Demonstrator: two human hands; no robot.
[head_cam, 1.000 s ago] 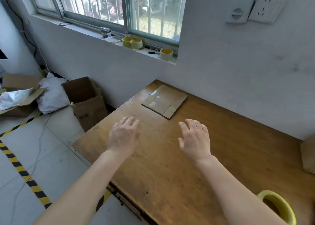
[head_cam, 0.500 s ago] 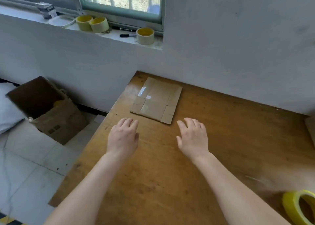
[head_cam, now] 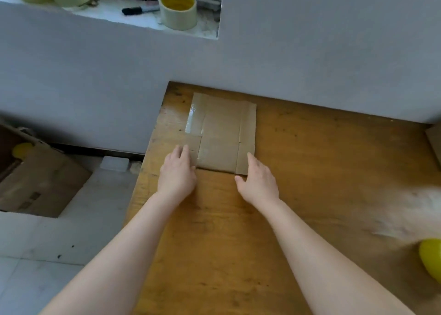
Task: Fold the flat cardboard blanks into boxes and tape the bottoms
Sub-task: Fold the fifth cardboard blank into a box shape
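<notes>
A flat brown cardboard blank (head_cam: 222,130) with strips of clear tape lies on the wooden table (head_cam: 310,171), close to the wall. My left hand (head_cam: 177,173) rests palm down with its fingertips on the blank's near left corner. At the near right corner my right hand (head_cam: 257,181) touches the blank's edge, fingers apart. Neither hand grips anything. A yellow tape roll (head_cam: 430,259) sits at the table's right edge, partly cut off by the frame.
On the window sill stand three tape rolls (head_cam: 177,10) and a black marker (head_cam: 140,10). An open cardboard box (head_cam: 35,178) sits on the tiled floor to the left. Another piece of cardboard (head_cam: 434,142) shows at the far right.
Both hands have moved forward across the table and now touch the blank's near corners. The view has tilted down and closer to the table.
</notes>
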